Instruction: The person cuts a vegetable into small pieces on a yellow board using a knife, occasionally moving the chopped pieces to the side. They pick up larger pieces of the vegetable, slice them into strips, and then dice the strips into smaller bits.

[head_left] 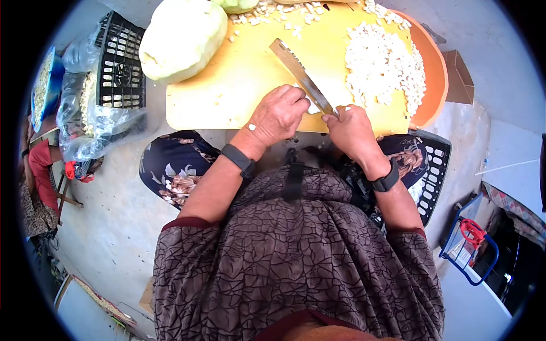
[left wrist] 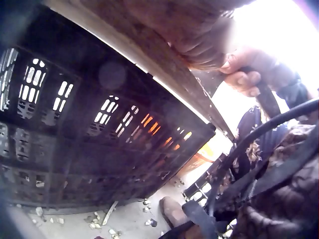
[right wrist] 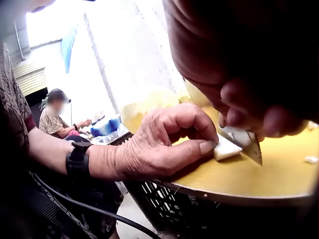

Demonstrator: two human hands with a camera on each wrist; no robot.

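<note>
My right hand (head_left: 352, 132) grips the handle end of a long knife (head_left: 301, 71), whose blade slants away to the upper left over the yellow board (head_left: 250, 85). Between thumb and fingertips my left hand (head_left: 278, 113) pinches a white wedge (right wrist: 227, 148), cut from something like a gourd. In the right wrist view the wedge sits low at the board, and the blade (right wrist: 253, 153) is right beside it. My right hand is dark and blurred in that view. A large peeled, pale gourd (head_left: 182, 42) lies at the board's left side. Diced white pieces (head_left: 381, 62) are heaped at the right.
An orange basin (head_left: 429, 74) stands against the board's right edge. Black slotted crates are below the board (left wrist: 60, 149) and at the left (head_left: 120, 62), with a plastic bag (head_left: 79, 108) nearby. Another person (right wrist: 62, 119) sits farther off. White scraps (left wrist: 112, 231) litter the floor.
</note>
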